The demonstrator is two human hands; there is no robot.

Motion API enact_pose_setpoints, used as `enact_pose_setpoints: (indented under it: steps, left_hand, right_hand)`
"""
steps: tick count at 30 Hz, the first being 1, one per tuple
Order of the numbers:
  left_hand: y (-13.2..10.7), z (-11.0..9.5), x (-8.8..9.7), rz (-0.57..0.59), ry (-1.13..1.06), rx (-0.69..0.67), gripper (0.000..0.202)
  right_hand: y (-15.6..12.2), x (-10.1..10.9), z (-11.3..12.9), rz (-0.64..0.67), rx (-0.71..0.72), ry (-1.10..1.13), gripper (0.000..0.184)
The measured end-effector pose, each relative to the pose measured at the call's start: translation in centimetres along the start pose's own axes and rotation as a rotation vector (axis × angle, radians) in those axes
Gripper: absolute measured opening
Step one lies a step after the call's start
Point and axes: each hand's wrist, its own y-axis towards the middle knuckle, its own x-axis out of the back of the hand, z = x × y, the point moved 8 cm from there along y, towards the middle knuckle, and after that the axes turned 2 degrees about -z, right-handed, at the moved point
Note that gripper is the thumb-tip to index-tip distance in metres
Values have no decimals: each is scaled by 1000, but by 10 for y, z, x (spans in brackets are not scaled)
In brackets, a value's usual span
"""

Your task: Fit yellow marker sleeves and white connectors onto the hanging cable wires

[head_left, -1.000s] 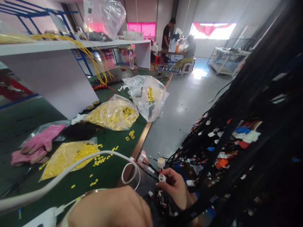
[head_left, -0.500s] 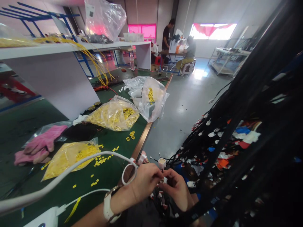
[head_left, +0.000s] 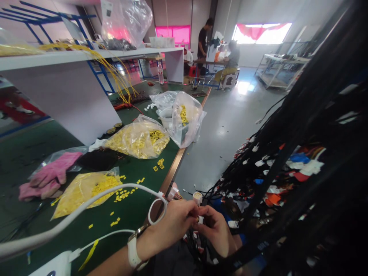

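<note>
Both hands meet beyond the table's front edge, at the bottom centre. My right hand (head_left: 216, 229) is closed, its thumb and fingers pinching a small white connector (head_left: 200, 220). Against that connector my left hand (head_left: 179, 216) is closed too, fingertips pressed together; whatever sits between them is too small and hidden to name. A round cream-coloured connector (head_left: 197, 197) stands just past the fingertips. Below the hands hang dark wires with small white and red connectors (head_left: 200, 249). A white-strapped watch (head_left: 133, 249) is on my left wrist.
On the green table (head_left: 138, 207) lie bags of yellow pieces (head_left: 136, 140), scattered yellow pieces, pink gloves (head_left: 54, 172) and a white cable (head_left: 94, 200). Thick bundles of black wire harness (head_left: 290, 126) hang at the right. Several people are at the back near a trolley (head_left: 283, 71).
The hands stay together in nearly the same place, with the fingers shifting slightly. The white connector shows a little more clearly between them. The view has moved slightly.
</note>
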Motion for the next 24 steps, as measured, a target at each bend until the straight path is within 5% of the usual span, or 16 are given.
enact_pose_setpoints:
  steps: [24]
  left_hand:
    - [-4, -1, -3, -4, 45, -33, 19]
  right_hand:
    - [-3, -1, 2, -3, -9, -66, 31]
